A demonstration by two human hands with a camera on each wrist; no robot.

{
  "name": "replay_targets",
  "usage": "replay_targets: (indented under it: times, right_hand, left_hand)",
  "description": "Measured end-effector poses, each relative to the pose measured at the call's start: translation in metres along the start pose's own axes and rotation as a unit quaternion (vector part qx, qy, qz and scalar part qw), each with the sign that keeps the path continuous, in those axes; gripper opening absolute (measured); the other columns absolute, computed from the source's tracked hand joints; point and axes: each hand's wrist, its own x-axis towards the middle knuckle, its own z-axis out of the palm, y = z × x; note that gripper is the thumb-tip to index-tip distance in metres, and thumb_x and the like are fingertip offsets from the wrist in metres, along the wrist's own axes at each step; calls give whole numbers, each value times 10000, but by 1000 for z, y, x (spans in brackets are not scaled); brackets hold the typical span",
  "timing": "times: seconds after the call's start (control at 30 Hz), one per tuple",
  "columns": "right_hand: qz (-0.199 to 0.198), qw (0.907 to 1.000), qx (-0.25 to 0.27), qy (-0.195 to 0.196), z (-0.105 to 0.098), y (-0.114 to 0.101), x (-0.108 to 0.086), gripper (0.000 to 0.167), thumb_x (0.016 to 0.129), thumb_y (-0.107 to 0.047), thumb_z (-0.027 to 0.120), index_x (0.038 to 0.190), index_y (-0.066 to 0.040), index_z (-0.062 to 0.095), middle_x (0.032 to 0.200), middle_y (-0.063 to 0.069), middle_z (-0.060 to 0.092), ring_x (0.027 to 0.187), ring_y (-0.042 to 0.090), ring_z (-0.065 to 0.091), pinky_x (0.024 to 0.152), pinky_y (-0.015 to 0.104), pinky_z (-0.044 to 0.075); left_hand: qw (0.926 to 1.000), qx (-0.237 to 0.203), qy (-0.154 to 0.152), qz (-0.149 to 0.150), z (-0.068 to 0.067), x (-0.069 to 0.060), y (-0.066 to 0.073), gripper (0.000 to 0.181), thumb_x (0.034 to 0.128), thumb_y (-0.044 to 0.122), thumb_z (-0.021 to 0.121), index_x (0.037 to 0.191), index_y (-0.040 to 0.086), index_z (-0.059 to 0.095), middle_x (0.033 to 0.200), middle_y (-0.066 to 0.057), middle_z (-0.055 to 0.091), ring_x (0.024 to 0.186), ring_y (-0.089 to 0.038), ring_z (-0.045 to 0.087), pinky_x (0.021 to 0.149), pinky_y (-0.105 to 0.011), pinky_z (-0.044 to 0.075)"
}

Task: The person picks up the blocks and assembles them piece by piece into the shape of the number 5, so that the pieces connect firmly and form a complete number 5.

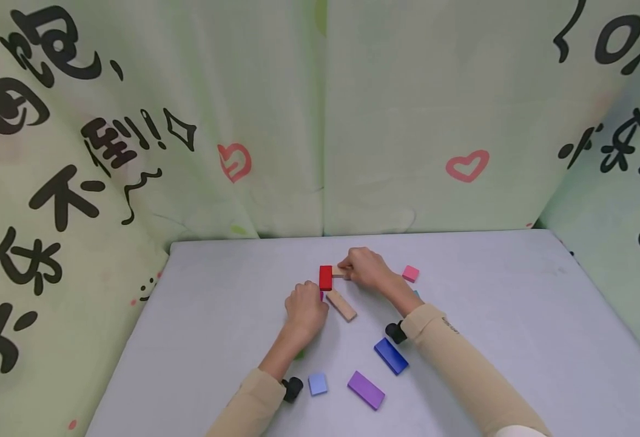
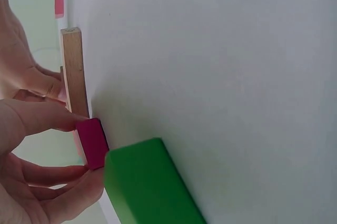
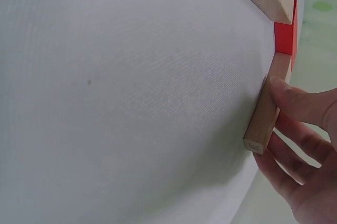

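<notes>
Around the magenta block (image 2: 93, 144), my left hand (image 1: 306, 312) has its thumb on one end and its fingers on the other. My right hand (image 1: 369, 267) holds a plain wooden block (image 3: 266, 108) between thumb and fingers. That wooden block meets the red block (image 1: 326, 277) at one end. A second wooden block (image 1: 341, 305) lies slanted just below the red one, near the magenta block. In the left wrist view a green block (image 2: 150, 182) is close beside the magenta block; the head view shows it mostly hidden under the left wrist.
Toward the front of the white table (image 1: 216, 303) lie a light blue block (image 1: 317, 384), a purple block (image 1: 366, 390) and a dark blue block (image 1: 391, 355). A pink block (image 1: 410, 274) sits beyond the right wrist. Printed curtains (image 1: 385, 121) hang behind and at the sides.
</notes>
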Motion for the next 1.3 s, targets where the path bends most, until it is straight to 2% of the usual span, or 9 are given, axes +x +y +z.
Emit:
replay_targets:
  times: [0.1,0.3,0.57,0.87,1.13,1.3]
  right_hand:
    - [26,10000,26,-4,0,0,1,300,924,-30,733,1224,-38,742,1127,118,732,923,191,622,712,256,499]
    - [41,10000,19,20,1,0,1,301,921,-26,735,1221,-42,745,1139,122,734,898,184,601,707,259,489]
    - [31,10000,18,61,1,-1,0,295,917,-39,744,1212,-37,749,1100,113,731,904,186,618,706,262,493]
    - [54,10000,36,50,1,1,0,301,918,-28,735,1218,-39,745,1043,100,710,844,170,575,687,254,465]
    - [90,9999,37,28,1,1,1,299,919,-31,736,1218,-40,745,1045,98,707,854,169,577,692,254,467]
    - [109,9999,128,2,1,1,0,307,918,-15,729,1225,-30,739,1034,109,702,824,178,549,670,246,450]
  left_hand:
    - [10000,-4,73,43,2,1,1,267,878,49,755,729,40,534,644,-54,455,603,-170,435,516,-314,355]
    - [9997,146,197,51,6,1,6,197,879,65,751,783,2,591,671,-84,522,630,-200,535,546,-352,442]
    - [9997,155,206,36,8,1,11,196,881,91,773,805,-13,625,654,-70,503,594,-177,501,523,-316,397]
    - [9994,-40,336,79,11,3,12,207,872,103,789,781,-10,642,673,-83,539,603,-184,515,526,-327,407]
    - [9994,-178,288,40,13,4,12,199,877,106,789,811,-21,652,682,-85,551,606,-179,512,532,-327,425]
    - [9994,-120,315,15,13,5,14,202,870,114,797,805,-17,658,696,-90,571,611,-180,530,540,-334,456]
